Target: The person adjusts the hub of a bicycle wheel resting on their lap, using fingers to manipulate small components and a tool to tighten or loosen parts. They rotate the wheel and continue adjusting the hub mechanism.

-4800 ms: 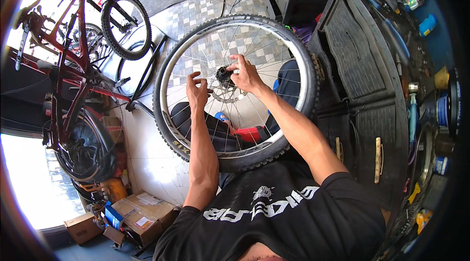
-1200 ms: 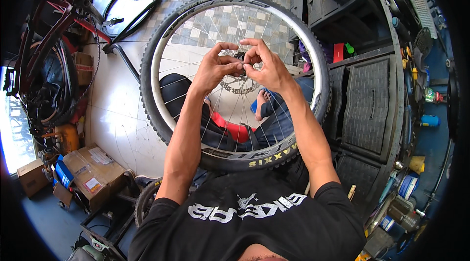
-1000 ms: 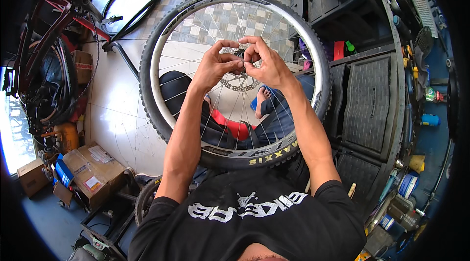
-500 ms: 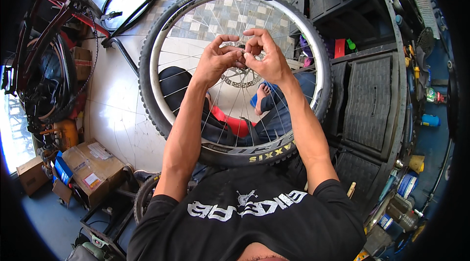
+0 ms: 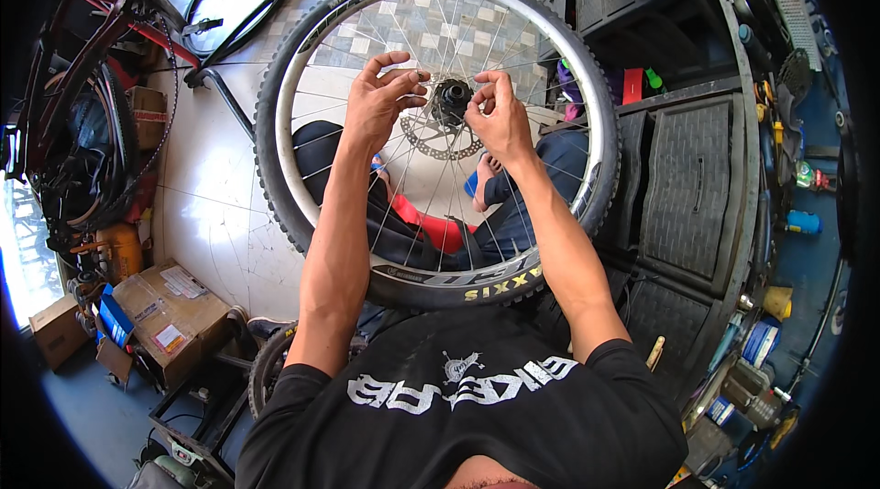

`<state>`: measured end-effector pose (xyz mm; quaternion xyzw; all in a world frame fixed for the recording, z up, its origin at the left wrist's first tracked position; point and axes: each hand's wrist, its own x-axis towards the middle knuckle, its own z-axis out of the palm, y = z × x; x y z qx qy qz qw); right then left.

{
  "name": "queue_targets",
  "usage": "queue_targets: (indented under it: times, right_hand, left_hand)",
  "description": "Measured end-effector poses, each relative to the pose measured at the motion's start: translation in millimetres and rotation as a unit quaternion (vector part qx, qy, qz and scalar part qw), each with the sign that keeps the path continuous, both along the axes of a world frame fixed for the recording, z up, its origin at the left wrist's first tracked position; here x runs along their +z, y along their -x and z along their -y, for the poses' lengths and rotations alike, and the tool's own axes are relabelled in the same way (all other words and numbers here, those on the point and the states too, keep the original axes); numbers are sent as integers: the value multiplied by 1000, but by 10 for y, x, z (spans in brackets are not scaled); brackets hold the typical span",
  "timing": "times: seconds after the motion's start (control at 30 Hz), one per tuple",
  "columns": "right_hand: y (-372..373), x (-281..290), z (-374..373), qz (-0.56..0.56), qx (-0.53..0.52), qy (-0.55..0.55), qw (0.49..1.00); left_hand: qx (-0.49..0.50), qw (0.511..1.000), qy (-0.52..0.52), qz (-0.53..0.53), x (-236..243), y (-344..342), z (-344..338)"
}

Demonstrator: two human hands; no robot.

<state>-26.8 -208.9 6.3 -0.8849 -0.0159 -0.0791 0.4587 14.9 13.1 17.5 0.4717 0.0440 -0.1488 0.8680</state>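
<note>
A bicycle wheel [image 5: 605, 159] with a knobby black tyre and silver rim lies across my lap. At its middle sits a black hub [image 5: 451, 102], with a perforated brake disc [image 5: 431, 150] visible beyond the spokes. To the left of the hub, my left hand [image 5: 380, 104] is raised with thumb and fingertips together in a pinch. A tiny dark thing seems to be at those fingertips, too small to name. My right hand [image 5: 502, 122] is at the hub's right side, its fingers curled and thumb tip near the hub body. Whatever it pinches is hidden.
On the left stand a dark red bike frame [image 5: 101, 21] and an opened cardboard box [image 5: 174, 315]. A black drawer cabinet [image 5: 687, 186] runs along the right, beside a workbench crowded with tools and a blue container [image 5: 805, 222]. My feet show through the spokes.
My hands were together over the hub and have moved apart, the left one leftward and the right one slightly down and right. The hub is now uncovered, and the wheel has turned slightly.
</note>
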Motion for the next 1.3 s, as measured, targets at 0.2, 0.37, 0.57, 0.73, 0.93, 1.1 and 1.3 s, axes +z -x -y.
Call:
queue_targets:
  times: [0.2,0.37,0.57,0.73,0.93,1.1,1.3]
  right_hand:
    - [-18,-22,-43,-10,-6,24,1000]
    - [-55,21,-96,-31,-18,51,998]
    - [-61,74,-105,-62,-26,52,996]
    - [-74,53,-103,-56,-37,48,997]
    - [-80,55,-72,-69,-35,7,997]
    - [-75,36,-53,-67,-33,-20,997]
    - [-68,-40,74,-89,-10,-96,991]
  left_hand:
    - [0,1000,-6,3,2,-3,-1]
    - [3,1000,-8,2,-5,-5,-7]
    - [0,1000,-11,3,0,-5,-13]
    - [0,1000,-7,6,-2,0,-15]
    - [-2,1000,-11,8,-6,-4,-16]
    - [-5,1000,-12,9,-18,-4,-12]
    - [-6,1000,-12,10,-33,-4,-25]
